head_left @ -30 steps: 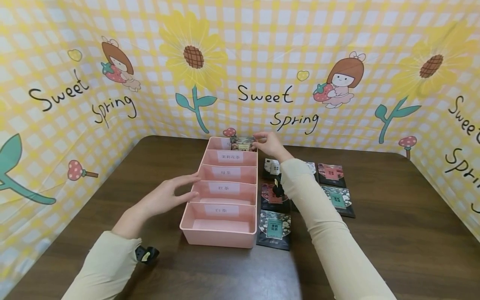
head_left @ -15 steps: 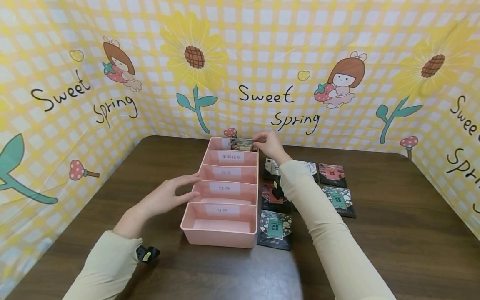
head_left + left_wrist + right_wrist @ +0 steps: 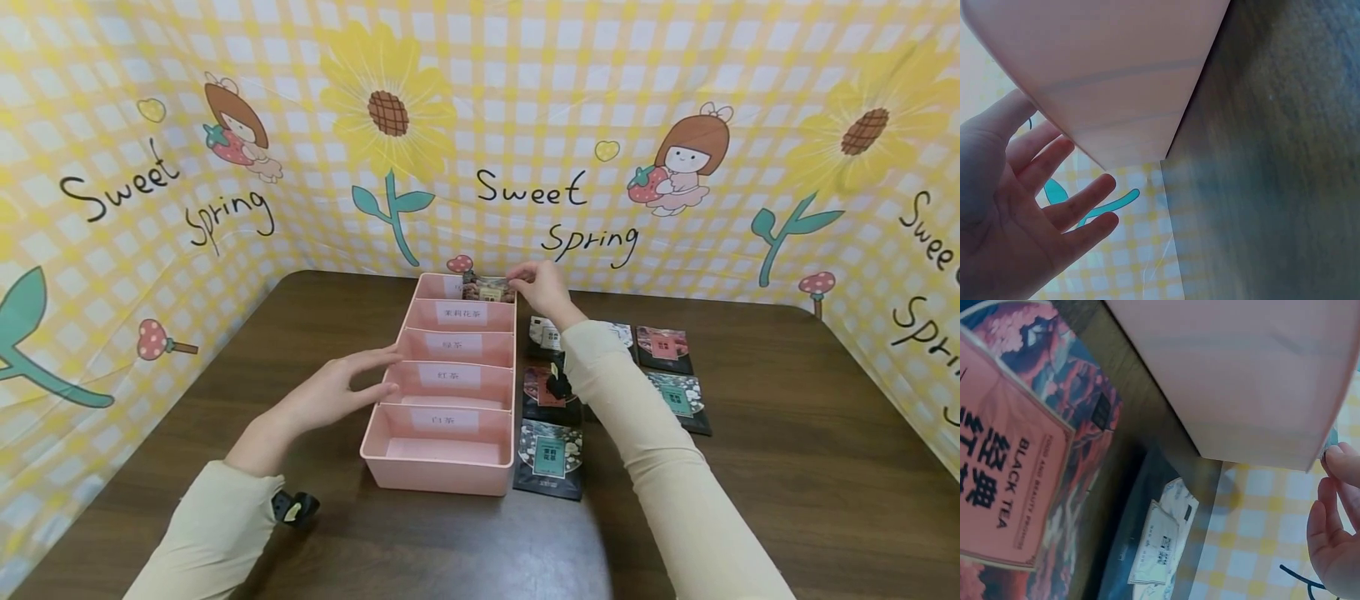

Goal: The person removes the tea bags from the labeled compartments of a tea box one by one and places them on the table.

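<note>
In the head view, a pink divided box (image 3: 442,479) with white labels on its dividers stands on the table. My right hand (image 3: 543,292) is at its farthest compartment, where thumb and index finger pinch the corner of a dark, patterned tea packet (image 3: 487,289). That packet stands partly inside the compartment, its lower part hidden. The right wrist view shows the pinched corner just past the rim. My left hand (image 3: 330,392) is at the box's left side with fingers relaxed and apart, fingertips right at the rim; in the left wrist view the palm (image 3: 1010,231) faces the box wall.
Right of the box lie several tea packets: a green-labelled one (image 3: 550,458) in front, a red-labelled one (image 3: 536,392) behind it, a white-labelled one (image 3: 545,333), plus another red (image 3: 663,346) and green (image 3: 678,400). A checked cloth (image 3: 525,100) hangs behind the table.
The tea packet in the far compartment shifts and tilts slightly under my right fingers. Both hands stay almost where they were.
</note>
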{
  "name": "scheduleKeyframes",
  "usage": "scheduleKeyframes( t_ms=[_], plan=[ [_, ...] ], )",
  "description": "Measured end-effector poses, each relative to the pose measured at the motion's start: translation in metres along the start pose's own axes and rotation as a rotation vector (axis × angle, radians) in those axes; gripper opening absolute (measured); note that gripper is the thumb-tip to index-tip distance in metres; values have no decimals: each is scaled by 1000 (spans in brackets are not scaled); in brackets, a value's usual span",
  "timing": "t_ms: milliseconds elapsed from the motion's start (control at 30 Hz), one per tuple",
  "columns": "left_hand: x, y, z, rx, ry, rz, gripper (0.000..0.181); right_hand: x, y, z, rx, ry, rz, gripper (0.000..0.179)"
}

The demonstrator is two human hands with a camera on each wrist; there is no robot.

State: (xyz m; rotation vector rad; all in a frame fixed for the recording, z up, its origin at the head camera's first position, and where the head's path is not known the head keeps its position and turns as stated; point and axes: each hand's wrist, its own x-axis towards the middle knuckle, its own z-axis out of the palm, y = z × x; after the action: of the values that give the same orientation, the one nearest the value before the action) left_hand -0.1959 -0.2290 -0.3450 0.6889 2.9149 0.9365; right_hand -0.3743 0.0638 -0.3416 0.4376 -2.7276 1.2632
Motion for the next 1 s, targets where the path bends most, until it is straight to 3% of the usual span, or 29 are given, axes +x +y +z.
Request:
scheduleKeyframes(
  t_ms=[400,1000],
  plan=[
    [0,0,-1,-3,-5,3,48,-1,-12,-14,45,49,-25,16],
    [0,0,-1,-1,-12,-4,50,-8,-33,-39,96,150,-128,15]
  ],
)
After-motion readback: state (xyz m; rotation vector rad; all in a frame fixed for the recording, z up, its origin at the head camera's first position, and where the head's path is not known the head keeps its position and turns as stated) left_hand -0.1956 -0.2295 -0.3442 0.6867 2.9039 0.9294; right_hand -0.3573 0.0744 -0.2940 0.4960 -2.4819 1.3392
